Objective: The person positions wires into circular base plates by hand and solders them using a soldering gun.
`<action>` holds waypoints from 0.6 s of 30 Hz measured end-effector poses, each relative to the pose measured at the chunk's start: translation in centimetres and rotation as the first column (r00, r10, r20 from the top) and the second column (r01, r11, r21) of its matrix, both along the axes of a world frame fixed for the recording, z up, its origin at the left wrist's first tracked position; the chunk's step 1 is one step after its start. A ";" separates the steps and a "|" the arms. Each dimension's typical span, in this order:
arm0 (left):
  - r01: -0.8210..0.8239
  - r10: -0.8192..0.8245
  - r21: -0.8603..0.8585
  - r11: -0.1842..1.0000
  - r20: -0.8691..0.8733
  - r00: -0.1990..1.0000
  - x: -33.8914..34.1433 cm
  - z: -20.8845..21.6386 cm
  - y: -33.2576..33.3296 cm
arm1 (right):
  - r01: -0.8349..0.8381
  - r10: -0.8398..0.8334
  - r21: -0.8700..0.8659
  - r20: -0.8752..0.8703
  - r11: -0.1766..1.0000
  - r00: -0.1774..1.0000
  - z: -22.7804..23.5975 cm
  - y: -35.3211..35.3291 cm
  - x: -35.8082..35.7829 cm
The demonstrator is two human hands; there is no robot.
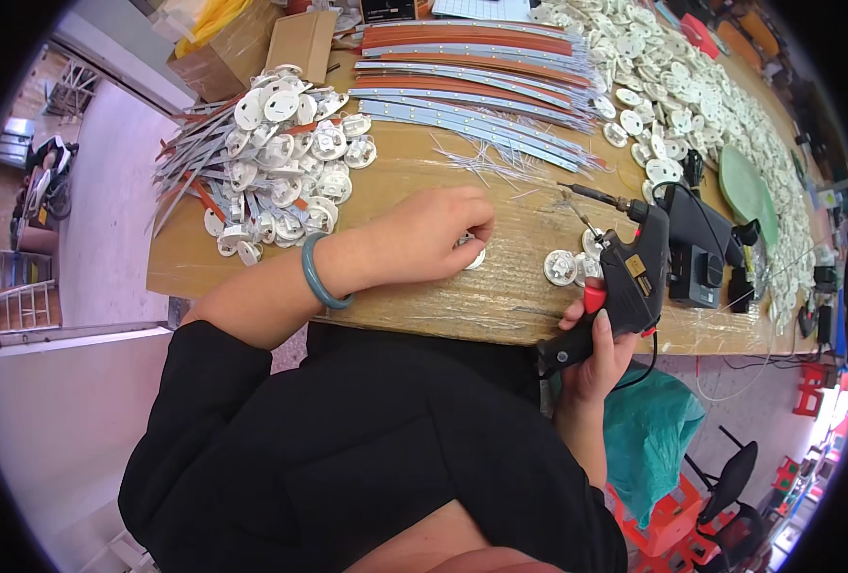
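Note:
My left hand (pixel 434 234), a teal bangle on its wrist, rests low over the table with its fingers curled down. Under the fingertips shows part of a white round plastic cap (pixel 477 260); most of it is hidden. At the table's front edge my right hand (pixel 601 358) grips the handle of a black soldering gun (pixel 634 282) with a red trigger. Its tip points up and left, over the table and apart from the cap. Just left of the gun lie a white round cap with fittings inside (pixel 560 268) and another partly covered by it (pixel 592 243).
A pile of white caps with strips attached (pixel 281 143) lies at left. LED strips (pixel 472 107) and loose thin wires (pixel 486 164) lie farther back. At right are a large heap of white discs (pixel 672 86), a green plate (pixel 744 191) and a black box (pixel 696 275) with cords.

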State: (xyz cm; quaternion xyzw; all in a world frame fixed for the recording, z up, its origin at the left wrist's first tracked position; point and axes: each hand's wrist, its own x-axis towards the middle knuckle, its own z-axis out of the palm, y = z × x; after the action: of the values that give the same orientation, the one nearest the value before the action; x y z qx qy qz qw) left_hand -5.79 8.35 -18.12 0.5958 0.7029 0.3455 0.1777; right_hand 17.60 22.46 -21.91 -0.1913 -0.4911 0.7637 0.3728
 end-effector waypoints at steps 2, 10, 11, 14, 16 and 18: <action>0.000 0.000 -0.025 1.000 0.011 1.000 0.0 0.2 0.0 | -0.003 0.003 0.001 0.010 1.000 1.000 0.0 0.0 0.0; 0.003 -0.003 -0.033 0.999 0.011 1.000 0.1 0.1 0.1 | 0.008 -0.008 0.006 0.000 1.000 1.000 0.1 -0.1 0.0; 0.005 -0.004 -0.032 0.999 0.011 1.000 0.0 -0.1 0.1 | 0.010 -0.010 0.007 0.000 1.000 1.000 0.2 -0.1 0.0; 0.015 -0.014 0.064 0.998 -0.013 1.000 -0.1 -0.5 0.0 | 0.007 -0.007 0.015 -0.005 1.000 1.000 0.2 -0.1 -0.1; 0.008 -0.008 0.045 0.999 0.002 1.000 -0.1 -0.2 -0.1 | -0.041 0.041 0.011 -0.004 0.999 0.999 0.3 0.1 0.0; 0.007 -0.007 0.044 0.999 0.004 1.000 -0.2 -0.1 -0.1 | -0.022 0.022 0.006 -0.010 1.000 1.000 0.3 -0.1 -0.2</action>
State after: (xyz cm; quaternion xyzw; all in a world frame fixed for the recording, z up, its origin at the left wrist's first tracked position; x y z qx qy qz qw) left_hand -5.95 8.27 -18.27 0.6013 0.6928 0.3614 0.1671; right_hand 17.37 22.39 -21.64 -0.1810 -0.4936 0.7672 0.3674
